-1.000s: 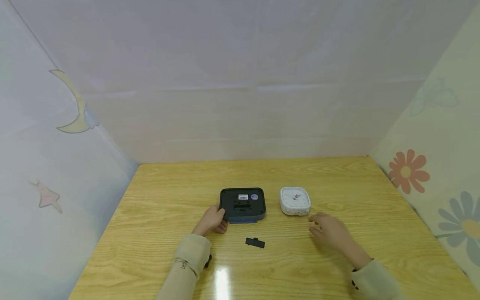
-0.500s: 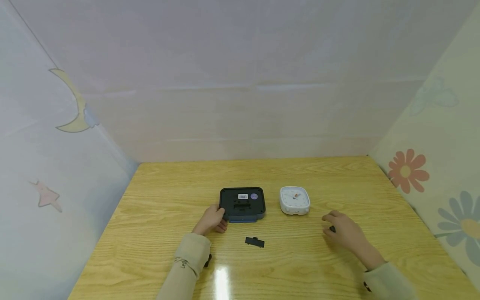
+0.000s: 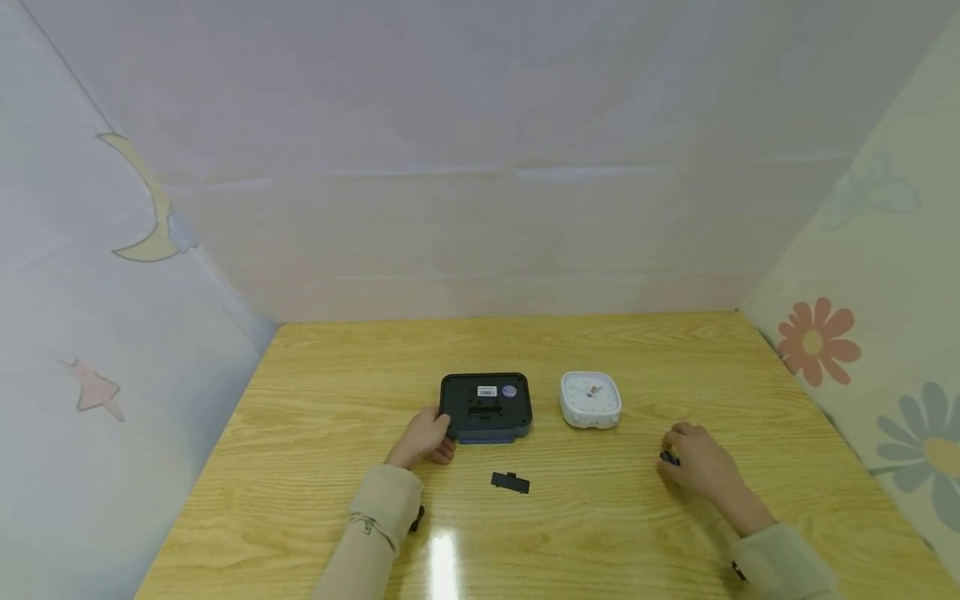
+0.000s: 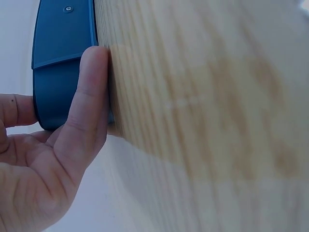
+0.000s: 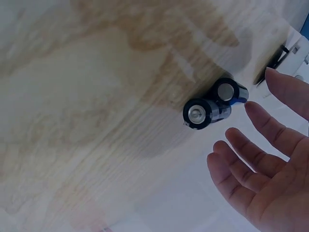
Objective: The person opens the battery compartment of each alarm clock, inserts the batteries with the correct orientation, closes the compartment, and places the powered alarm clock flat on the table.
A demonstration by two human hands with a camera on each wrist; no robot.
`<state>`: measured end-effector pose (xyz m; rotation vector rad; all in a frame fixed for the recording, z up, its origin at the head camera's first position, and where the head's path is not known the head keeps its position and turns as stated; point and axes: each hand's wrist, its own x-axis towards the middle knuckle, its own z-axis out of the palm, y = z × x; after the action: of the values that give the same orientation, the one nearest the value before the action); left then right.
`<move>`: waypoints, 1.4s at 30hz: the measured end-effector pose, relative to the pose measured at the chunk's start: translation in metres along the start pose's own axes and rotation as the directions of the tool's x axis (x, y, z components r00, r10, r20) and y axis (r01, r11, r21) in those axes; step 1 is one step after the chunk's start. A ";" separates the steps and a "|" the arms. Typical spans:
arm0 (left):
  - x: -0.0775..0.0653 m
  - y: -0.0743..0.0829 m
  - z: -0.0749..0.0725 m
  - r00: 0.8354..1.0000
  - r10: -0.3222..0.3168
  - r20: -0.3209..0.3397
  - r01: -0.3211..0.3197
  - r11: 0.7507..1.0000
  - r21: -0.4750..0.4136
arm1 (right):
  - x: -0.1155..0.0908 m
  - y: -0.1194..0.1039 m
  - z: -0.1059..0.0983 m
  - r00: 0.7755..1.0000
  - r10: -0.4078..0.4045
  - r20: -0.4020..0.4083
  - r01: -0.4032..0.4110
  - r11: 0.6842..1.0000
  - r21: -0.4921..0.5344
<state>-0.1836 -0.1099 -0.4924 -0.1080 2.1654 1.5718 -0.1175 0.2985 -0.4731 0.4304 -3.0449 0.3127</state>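
My left hand [image 3: 424,439] grips the left front corner of a flat device with a black back [image 3: 461,408] and blue edge, thumb on top and fingers at its front. It lies back up, with an uncovered battery slot [image 3: 485,411] and a white label. In the left wrist view its blue side [image 4: 58,38] shows between thumb and fingers. On the right, my right hand [image 3: 701,463] hovers with spread, slightly bent fingers at two dark batteries [image 3: 670,458]. In the right wrist view the batteries [image 5: 198,114] lie side by side on the table, the index fingertip right beside one.
A small white analog clock [image 3: 590,402] lies face up to the right of the device. Nearer the front is a thin black battery cover [image 3: 510,482]. The wooden table [image 3: 360,367] ends against a pale back wall and printed side walls.
My right hand has moved right, away from the white clock, and the batteries now show at its fingers. My left hand and the device have stayed in place.
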 end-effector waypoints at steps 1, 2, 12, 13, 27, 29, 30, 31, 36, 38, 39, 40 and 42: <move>0.000 0.000 0.000 1.000 0.001 0.001 -0.001 1.000 -0.001 | 0.000 0.000 0.001 1.000 0.006 0.004 -0.006 1.000 0.000; 0.000 0.000 0.000 1.000 0.002 0.002 -0.002 1.000 -0.002 | 0.000 0.001 0.002 1.000 0.008 0.008 -0.008 1.000 0.001; 0.000 0.000 0.000 1.000 -0.004 0.002 0.004 1.000 0.002 | 0.002 0.001 0.003 1.000 -0.008 0.005 0.008 1.000 0.007; 0.000 0.000 0.000 1.000 -0.003 0.002 0.003 1.000 0.002 | 0.002 0.000 0.003 1.000 -0.010 0.004 0.010 1.000 0.010; 0.000 0.001 0.000 1.000 -0.004 -0.004 0.004 1.000 -0.004 | 0.003 -0.001 0.002 0.999 0.033 -0.005 -0.033 0.999 -0.001; -0.001 0.001 0.001 1.000 -0.008 -0.008 0.008 1.000 -0.003 | 0.003 -0.002 0.001 0.999 0.043 0.000 -0.043 0.999 -0.009; 0.000 0.001 0.001 1.000 -0.009 -0.010 0.009 1.000 -0.003 | 0.003 -0.002 0.001 0.999 0.043 0.002 -0.043 0.999 -0.010; 0.000 0.001 0.001 1.000 -0.008 -0.012 0.008 1.000 -0.002 | 0.003 -0.003 0.001 0.999 0.040 0.000 -0.040 0.999 -0.008; 0.000 0.001 0.001 1.000 -0.007 -0.021 0.007 1.000 0.002 | 0.004 -0.005 0.002 1.000 0.019 -0.011 -0.019 1.000 0.012; 0.000 0.001 0.001 1.000 -0.007 -0.022 0.007 1.000 0.003 | 0.004 -0.006 0.003 1.000 0.011 -0.016 -0.011 1.000 0.016; 0.000 0.001 0.001 1.000 -0.008 -0.022 0.008 1.000 0.003 | 0.004 -0.006 0.003 1.000 0.008 -0.019 -0.008 1.000 0.015; 0.000 0.001 0.001 1.000 -0.008 -0.022 0.008 1.000 0.003 | 0.004 -0.007 0.004 1.000 0.004 -0.024 -0.004 1.000 0.011; 0.000 0.002 0.001 1.000 -0.007 -0.021 0.007 1.000 0.003 | 0.004 -0.008 0.004 0.999 -0.001 -0.034 0.002 1.000 0.007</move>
<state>-0.1836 -0.1080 -0.4911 -0.1320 2.1807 1.5704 -0.1195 0.2894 -0.4757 0.4233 -3.0116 0.3275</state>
